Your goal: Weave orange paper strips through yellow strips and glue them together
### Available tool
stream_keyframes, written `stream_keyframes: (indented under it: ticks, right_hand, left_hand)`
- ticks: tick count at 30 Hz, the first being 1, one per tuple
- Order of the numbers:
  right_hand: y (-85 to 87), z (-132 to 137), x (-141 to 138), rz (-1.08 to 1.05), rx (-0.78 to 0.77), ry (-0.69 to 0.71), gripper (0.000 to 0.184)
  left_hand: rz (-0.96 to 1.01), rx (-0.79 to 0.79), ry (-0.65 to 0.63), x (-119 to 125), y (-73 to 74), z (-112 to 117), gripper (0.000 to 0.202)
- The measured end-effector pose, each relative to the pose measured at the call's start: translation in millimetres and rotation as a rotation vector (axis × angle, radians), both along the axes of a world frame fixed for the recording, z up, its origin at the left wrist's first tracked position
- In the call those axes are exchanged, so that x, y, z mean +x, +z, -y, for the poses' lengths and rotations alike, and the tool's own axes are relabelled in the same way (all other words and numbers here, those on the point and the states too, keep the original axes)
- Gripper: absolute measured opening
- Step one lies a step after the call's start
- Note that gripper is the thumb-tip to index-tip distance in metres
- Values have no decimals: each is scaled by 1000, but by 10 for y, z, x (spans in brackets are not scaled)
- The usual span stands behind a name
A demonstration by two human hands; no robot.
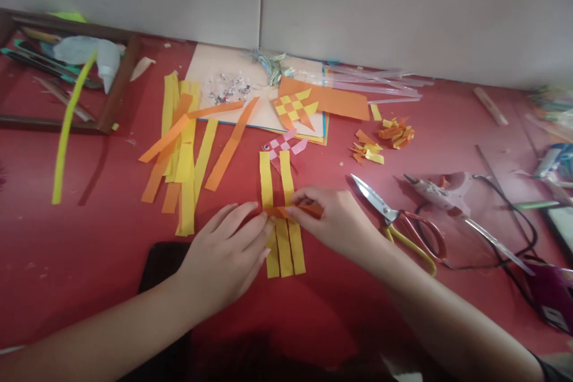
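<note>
Yellow paper strips (pixel 285 256) lie side by side, running away from me on the red table. An orange paper strip (pixel 316 210) crosses them at right angles. My right hand (pixel 333 218) pinches this orange strip between thumb and fingers. Stretched out from the other side, the fingers of my left hand (pixel 226 253) rest on the left yellow strip and the orange strip's end. Just beyond the strips are a pink woven paper fish (pixel 283 143) and a yellow-and-orange woven paper fish (pixel 295 107).
Loose paper strips (pixel 185 161) are piled at left, near a wooden tray (pixel 120 86) holding a glue bottle (pixel 107 62). Scissors (pixel 389 215) and a glue gun (pixel 447 194) with its cord lie at right. Paper scraps (pixel 396 133) and googly eyes (pixel 228 89) sit farther back.
</note>
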State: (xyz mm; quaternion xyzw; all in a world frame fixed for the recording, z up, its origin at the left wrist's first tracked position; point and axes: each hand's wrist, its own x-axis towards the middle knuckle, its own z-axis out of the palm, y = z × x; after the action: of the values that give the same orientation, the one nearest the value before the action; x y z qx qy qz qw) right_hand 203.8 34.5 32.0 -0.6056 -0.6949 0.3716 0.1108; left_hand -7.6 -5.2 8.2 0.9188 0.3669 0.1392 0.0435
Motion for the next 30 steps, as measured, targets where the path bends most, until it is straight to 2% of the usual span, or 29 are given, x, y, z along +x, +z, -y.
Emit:
stream_keyframes:
  ticks: [12,19,25,30]
  right_hand:
    - [-56,52,26,-17,-60,-43,13]
    - [-32,-17,21,78,-59,-17,16]
    - [-45,-38,-2,120,-50,-22,19]
    - [-54,-43,-16,140,-51,-29,18]
  left_hand:
    - [2,-19,-43,-12,32,-49,33]
    - [20,-57,-84,2,15,-76,39]
    - [11,-88,-57,29,-1,-46,38]
    - [20,-44,-36,73,-7,-10,38]
